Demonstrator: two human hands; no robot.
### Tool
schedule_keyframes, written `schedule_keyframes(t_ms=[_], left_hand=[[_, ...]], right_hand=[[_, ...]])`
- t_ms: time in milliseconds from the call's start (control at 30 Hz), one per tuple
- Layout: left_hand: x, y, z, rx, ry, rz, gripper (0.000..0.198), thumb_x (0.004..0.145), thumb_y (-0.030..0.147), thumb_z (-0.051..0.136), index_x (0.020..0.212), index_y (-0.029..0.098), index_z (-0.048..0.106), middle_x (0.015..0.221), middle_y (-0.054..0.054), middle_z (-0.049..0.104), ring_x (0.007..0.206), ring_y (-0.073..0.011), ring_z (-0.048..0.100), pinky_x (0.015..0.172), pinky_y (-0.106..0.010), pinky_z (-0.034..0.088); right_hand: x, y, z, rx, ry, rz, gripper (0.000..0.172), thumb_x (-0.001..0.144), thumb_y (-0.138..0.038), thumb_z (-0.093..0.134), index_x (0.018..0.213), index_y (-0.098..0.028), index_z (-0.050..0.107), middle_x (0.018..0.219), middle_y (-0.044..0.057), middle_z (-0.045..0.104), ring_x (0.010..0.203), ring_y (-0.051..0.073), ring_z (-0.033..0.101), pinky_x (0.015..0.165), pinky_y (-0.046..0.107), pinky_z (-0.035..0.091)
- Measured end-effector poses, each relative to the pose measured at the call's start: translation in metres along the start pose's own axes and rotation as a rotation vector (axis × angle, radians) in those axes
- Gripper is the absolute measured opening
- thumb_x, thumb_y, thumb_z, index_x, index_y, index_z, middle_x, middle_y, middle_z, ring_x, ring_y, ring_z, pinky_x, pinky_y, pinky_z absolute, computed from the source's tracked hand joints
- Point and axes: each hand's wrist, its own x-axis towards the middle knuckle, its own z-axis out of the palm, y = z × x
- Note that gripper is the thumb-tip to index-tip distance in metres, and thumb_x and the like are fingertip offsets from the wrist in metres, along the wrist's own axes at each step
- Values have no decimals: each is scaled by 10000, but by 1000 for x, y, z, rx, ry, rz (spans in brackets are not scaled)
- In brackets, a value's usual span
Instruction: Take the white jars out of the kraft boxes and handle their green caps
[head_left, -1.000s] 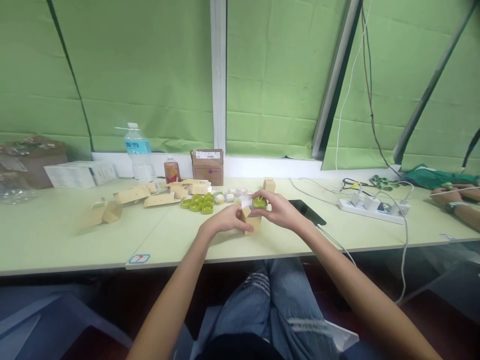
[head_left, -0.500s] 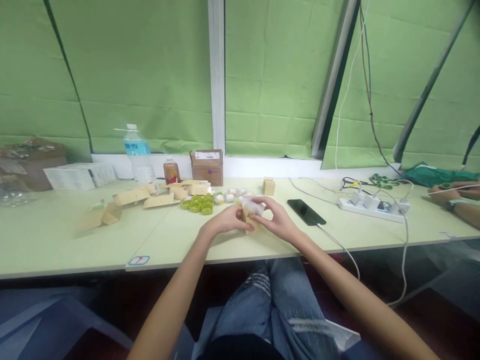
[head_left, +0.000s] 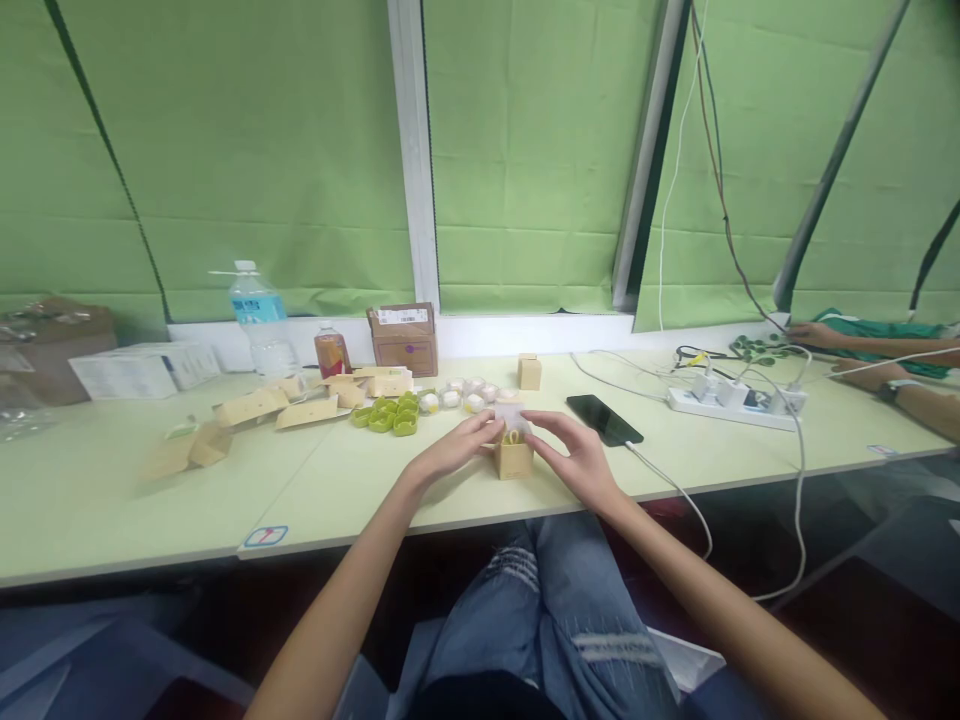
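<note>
A small kraft cardboard box (head_left: pixel 514 461) stands upright on the table between my hands, its top open. Something whitish and translucent rises from the opening, with a small pale loop (head_left: pixel 514 437) in front of it. My left hand (head_left: pixel 459 447) closes its fingertips on the box's upper left side. On the upper right, thumb and fingers of my right hand (head_left: pixel 571 449) pinch the edge of the box. Just beyond lie several small clear-wrapped white items (head_left: pixel 451 398) and a cluster of green cup-shaped pieces (head_left: pixel 387 413). A closed kraft box (head_left: pixel 529 372) sits farther back.
Flattened kraft cartons (head_left: pixel 306 413) lie left, before a water bottle (head_left: pixel 259 325), a reddish-brown drink bottle (head_left: pixel 331 352) and a brown carton (head_left: pixel 406 345). A phone (head_left: pixel 604 420) with its cable and a power strip (head_left: pixel 731 408) lie right. Another person's hands (head_left: pixel 862 374) rest at far right.
The kraft box now stands upright facing me, showing its front and the pale loop. My hands have shifted slightly right and to its sides. The other person's hand has moved onto the green cloth.
</note>
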Motion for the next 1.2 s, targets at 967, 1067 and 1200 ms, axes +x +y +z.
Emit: schedule_keyframes(t_ms=[967,1067,1200], left_hand=[[2,5,12,320,148,433,286,940,395,654,1127,231,797,1157,-73,783,1105,-253,728,979,-397,587],[0,2,10,418,142,494,267,954,370,639,1138,256,796,1178,-66,774,1183,-269,703,1067,-440,540],[-3,-6,8,576,119,583,293,956,356,637,1204,269,766,1349,-96,679,1266,-292,655,1090,-462,518]], right_hand=[[-5,11,7,112,32,31,197,947,-351,677,1090,-266,783,1137,83,680,971,190,681,764,305,592],[-5,10,7,60,39,0,173,955,-352,663,1027,-255,787,1111,91,687,1045,216,678,763,309,595],[-7,9,4,-68,-27,-124,134,960,-334,653,977,-232,738,1212,112,675,1165,247,655,967,410,567]])
